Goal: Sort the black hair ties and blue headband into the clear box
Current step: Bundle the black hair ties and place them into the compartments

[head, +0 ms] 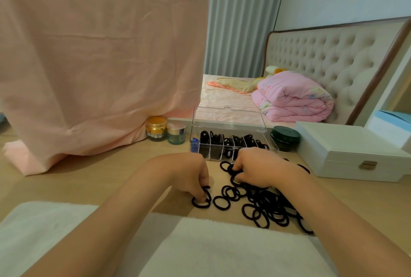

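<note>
Pinching left hand (191,174): it is curling its fingers down onto one black hair tie (200,204) at the left edge of the heap, fingertips nipping it against the desk (111,176).
Right hand (255,165): it is digging curled fingers into the far end of the heap and gripping a few ties, just in front of the box.
Loose hair ties (266,207): they are lying tangled on the desk between and beside both hands.
Clear box (270,146): it is standing open beyond the hands, lid (229,119) tilting up at the back, black ties filling its compartments.
Blue headband (194,143): it is sitting in the leftmost compartment.
White towel (200,243): it is lying under both forearms.
</note>
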